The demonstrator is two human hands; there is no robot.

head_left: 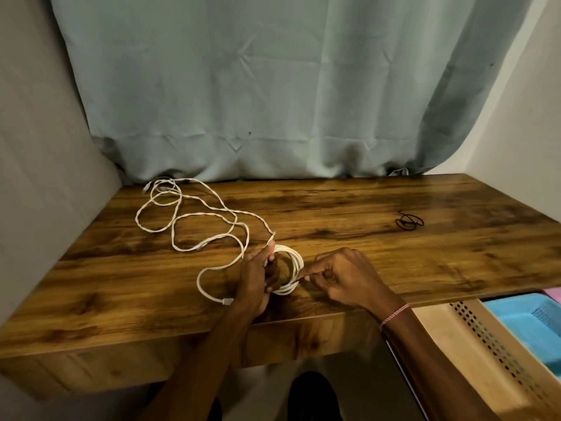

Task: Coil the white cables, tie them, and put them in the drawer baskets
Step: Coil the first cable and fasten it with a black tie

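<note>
Now we hold the small round coil of white cable [293, 258] upright near the front edge of the brown wooden desk [394, 259], about midway along it. Our left hand [256, 278] grips the coil's left side, thumb on top and fingers curled through the ring, while our right hand [344, 279] pinches what looks like a thin black tie [294, 281] against the coil's lower right strands. The cable seems light, soft and springy, so we judge the loops will fan apart if the left grip slackens. The best hold is across all strands at once, opposite the spot where the tie goes round. The tie is thin and may slip from the fingertips unless drawn snug. A long loose white cable [182, 214] sprawls over the desk's far left part; whether it joins the coil we cannot tell. Spare black ties [408, 221] lie toward the desk's right. Below the desk's right front corner an open drawer shows a blue plastic basket [522, 320] beside a beige perforated basket [485, 344].
</note>
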